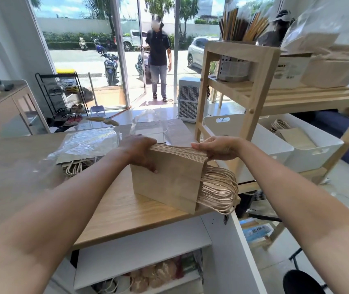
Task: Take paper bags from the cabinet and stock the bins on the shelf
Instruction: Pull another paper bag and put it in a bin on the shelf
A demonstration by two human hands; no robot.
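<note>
A thick stack of brown paper bags (169,179) with twisted rope handles (218,188) stands on edge on the wooden counter (116,206), handles pointing right. My left hand (137,151) grips the stack's top left corner. My right hand (216,148) pinches its top right edge. To the right stands a wooden shelf (254,90) holding two white bins: the near bin (262,141) looks empty, while the far bin (313,153) holds a few brown bags (294,137). Below the counter the open cabinet (144,257) shows more bagged goods.
Crumpled clear plastic wrap (88,143) and a flat pack of bags (76,164) lie on the counter to the left. The white cabinet door (245,251) hangs open at lower right. A person (158,58) stands at the glass doorway ahead. An air cooler (189,98) sits near the shelf.
</note>
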